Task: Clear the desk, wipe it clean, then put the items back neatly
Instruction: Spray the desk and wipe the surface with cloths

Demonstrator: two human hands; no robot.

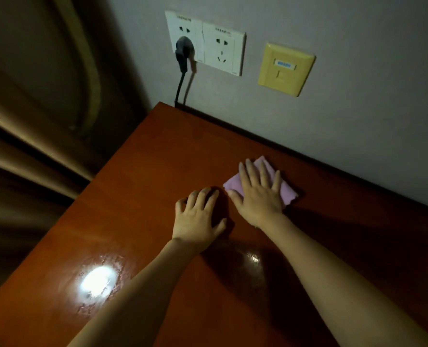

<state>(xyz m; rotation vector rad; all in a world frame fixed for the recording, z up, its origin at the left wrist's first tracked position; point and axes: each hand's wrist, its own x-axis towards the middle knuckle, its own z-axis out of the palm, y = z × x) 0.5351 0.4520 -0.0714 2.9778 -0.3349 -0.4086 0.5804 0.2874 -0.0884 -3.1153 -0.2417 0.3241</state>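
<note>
A reddish-brown wooden desk [138, 196] fills the lower part of the view, glossy, with a bright light reflection near its front left. A pink cloth [286, 190] lies flat on the desk near the back wall. My right hand [258, 194] presses flat on the cloth with straight, spread fingers. Just left of it, my left hand [198, 216] rests on the bare wood, fingers slightly bent, holding nothing. The two hands nearly touch.
The wall stands right behind the desk. It carries two white sockets [205, 42], a black plug [183, 52] whose cable drops behind the desk's back left corner, and a yellow data port [285, 68]. A curtain [33, 136] hangs to the left.
</note>
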